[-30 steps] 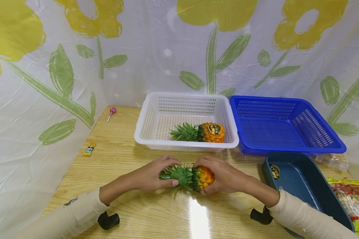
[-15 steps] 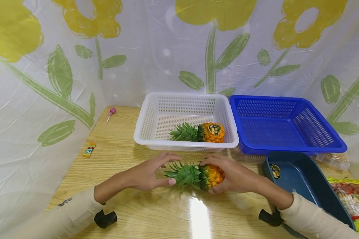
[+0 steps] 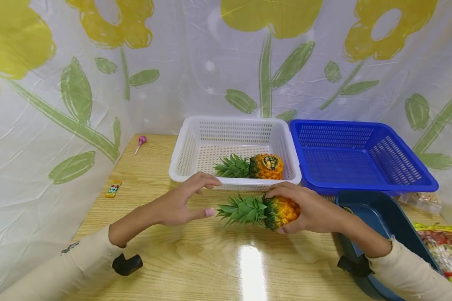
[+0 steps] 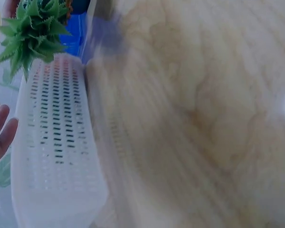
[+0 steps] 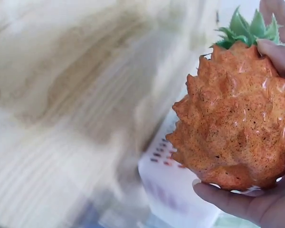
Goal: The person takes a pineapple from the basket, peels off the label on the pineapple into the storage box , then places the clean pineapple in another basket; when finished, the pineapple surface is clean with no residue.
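In the head view a pineapple [image 3: 282,211] lies sideways in front of the white basket [image 3: 196,177], orange body to the right and green crown to the left. My right hand [image 3: 316,207] grips its body from the right, thumb on the near side. The right wrist view shows the spiky orange body [image 5: 237,109] between thumb and fingers. Left of the crown, my left hand [image 3: 182,200] is spread with nothing in it, its fingertips close to the basket's front rim. Inside that basket rests a second pineapple [image 3: 267,168] with a black-and-gold label.
To the right of the white basket stands a blue basket [image 3: 361,186]. A dark teal tub [image 3: 380,213] sits in front of it, partly behind my right forearm. Food bags [image 3: 442,251] lie at far right. A lollipop [image 3: 142,139] and a small wrapped candy [image 3: 113,189] are at left.
My right hand has carried the pineapple rightward and toward the white basket. My left hand has come off the crown and moved left and away from me.
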{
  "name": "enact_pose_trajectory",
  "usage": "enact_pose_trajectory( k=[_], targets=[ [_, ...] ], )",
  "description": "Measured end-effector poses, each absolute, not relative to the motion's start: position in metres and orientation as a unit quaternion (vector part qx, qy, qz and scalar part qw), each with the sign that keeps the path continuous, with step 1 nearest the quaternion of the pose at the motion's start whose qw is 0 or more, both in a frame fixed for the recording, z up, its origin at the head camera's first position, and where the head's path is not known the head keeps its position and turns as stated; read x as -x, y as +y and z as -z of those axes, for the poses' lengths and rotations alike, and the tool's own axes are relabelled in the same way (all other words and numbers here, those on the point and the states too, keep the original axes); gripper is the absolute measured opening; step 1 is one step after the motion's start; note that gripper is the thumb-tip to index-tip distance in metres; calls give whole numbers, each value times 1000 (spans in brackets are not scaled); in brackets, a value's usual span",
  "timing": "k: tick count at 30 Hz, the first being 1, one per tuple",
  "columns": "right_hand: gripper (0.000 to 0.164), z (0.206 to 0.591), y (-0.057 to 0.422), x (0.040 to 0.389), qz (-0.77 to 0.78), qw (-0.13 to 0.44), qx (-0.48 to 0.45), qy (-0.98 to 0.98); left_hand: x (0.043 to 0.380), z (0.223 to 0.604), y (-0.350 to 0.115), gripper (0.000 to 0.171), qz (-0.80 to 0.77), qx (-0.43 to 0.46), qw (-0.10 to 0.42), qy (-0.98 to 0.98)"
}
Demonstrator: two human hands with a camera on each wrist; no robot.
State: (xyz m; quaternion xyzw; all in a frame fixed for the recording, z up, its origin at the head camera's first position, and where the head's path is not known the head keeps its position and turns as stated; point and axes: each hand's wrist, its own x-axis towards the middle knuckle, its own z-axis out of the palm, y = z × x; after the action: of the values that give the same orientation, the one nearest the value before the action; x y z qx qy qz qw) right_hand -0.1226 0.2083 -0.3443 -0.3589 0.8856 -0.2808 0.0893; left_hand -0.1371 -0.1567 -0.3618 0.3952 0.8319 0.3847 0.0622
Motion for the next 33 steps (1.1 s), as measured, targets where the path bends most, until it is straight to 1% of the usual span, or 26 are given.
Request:
enact_pose_trajectory(
  k=[5,9,12,17,25,33],
  targets=[
    [73,333,218,125,291,97,363,880,145,354,-160,53,-376,-393,28,838],
    [73,324,225,125,308,101,369,871,154,351,-161,45,-373,-398,-5,838],
    [72,316,229,126,316,103,368,868,161,351,-162,41,-370,-394,-11,841],
    [71,303,236,130,317,100,365,870,171,352,-163,41,-359,-370,4,857],
    [72,286,249,139,314,86,364,873,187,360,-161,45,-351,-345,45,869],
    [73,275,265,156,289,47,357,887,198,364,-159,43,-313,-349,63,881]
  ],
)
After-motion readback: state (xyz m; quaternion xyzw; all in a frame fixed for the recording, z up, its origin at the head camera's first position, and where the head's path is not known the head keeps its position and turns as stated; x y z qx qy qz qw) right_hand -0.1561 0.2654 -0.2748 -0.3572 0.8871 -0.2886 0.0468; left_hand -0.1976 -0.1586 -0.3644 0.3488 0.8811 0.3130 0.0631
